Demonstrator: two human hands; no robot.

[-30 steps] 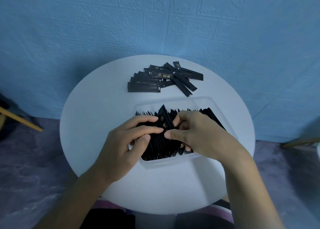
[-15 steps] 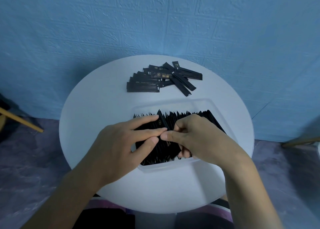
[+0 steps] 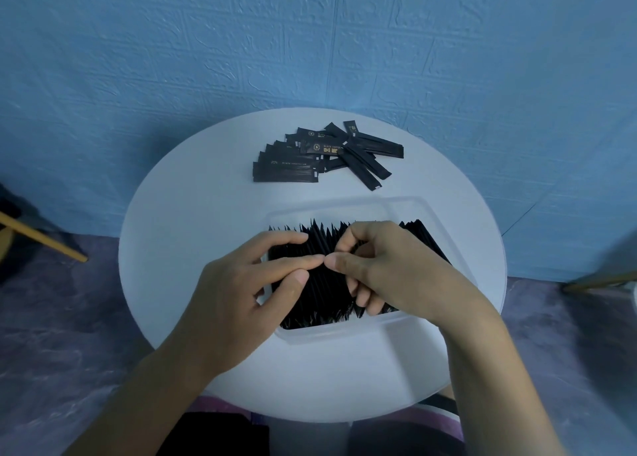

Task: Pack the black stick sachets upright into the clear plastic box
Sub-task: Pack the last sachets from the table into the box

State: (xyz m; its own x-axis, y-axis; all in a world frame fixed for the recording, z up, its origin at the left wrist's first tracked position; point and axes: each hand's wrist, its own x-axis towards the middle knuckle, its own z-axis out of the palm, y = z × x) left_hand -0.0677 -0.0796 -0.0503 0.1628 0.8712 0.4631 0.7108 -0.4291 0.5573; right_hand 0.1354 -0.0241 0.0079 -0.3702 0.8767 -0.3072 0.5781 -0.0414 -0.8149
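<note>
The clear plastic box (image 3: 344,204) stands in the middle of the round white table (image 3: 193,221). A dense row of black stick sachets (image 3: 322,291) stands upright in it. My left hand (image 3: 241,293) lies over the row's left part, with straight fingers touching the sachet tops. My right hand (image 3: 389,269) is over the middle of the row. Its fingers are curled down between the sachets, and thumb and forefinger pinch sachet tops. The two thumbs nearly meet. A loose pile of black sachets (image 3: 324,155) lies flat behind the box.
A blue textured wall rises right behind the table. A wooden leg (image 3: 41,238) juts in at the left, and another piece of furniture (image 3: 599,278) shows at the right edge. My lap is under the table's near edge.
The sachet that stood higher than the rest between my hands has gone down level with the row. Both hands have sunk a little onto the sachets.
</note>
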